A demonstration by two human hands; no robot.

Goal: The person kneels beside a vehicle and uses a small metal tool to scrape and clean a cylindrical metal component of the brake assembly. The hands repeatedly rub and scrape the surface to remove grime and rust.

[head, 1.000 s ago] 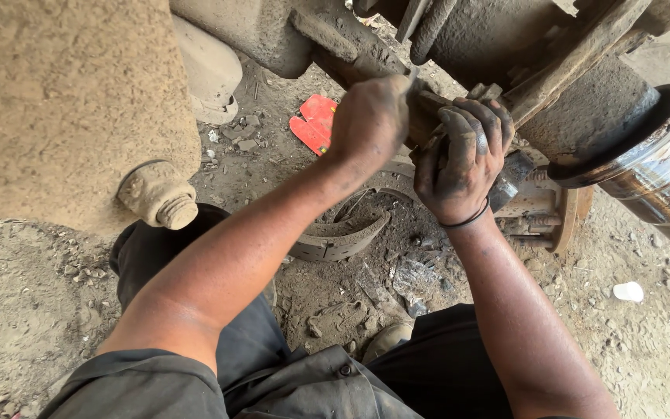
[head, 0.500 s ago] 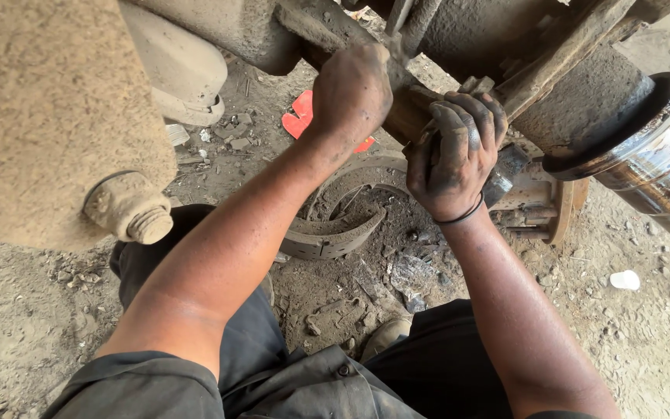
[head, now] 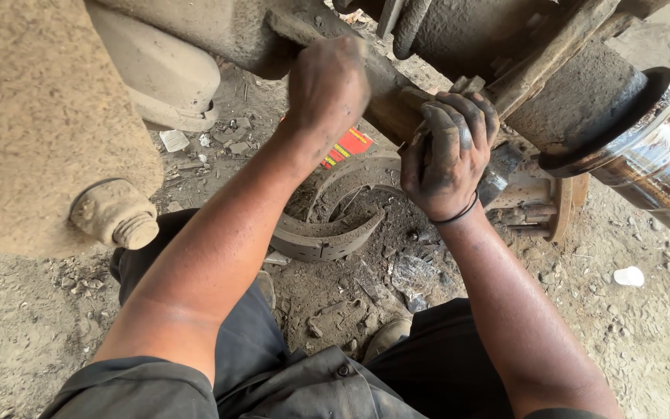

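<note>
I look down at the dirty underside of a vehicle axle (head: 552, 116). My left hand (head: 327, 85) is closed around a grimy metal bar or arm (head: 385, 85) that runs under the axle. My right hand (head: 451, 151), black with grease and wearing a dark band on the wrist, is gripped around a dark part (head: 498, 174) beside the bar; its shape is hidden by my fingers. Below both hands two curved brake shoes (head: 327, 233) lie on the dirt.
A shiny metal axle end with a flange (head: 645, 163) sticks out at the right. A dusty round housing (head: 172, 77) and a large dusty body with a plug (head: 114, 217) are at the left. A red scrap (head: 350, 143) and a white lump (head: 628, 275) lie on the ground.
Both hands have stayed on the bar and the part. The view has shifted, so the hands and the brake shoes sit a little lower and to the left in the picture.
</note>
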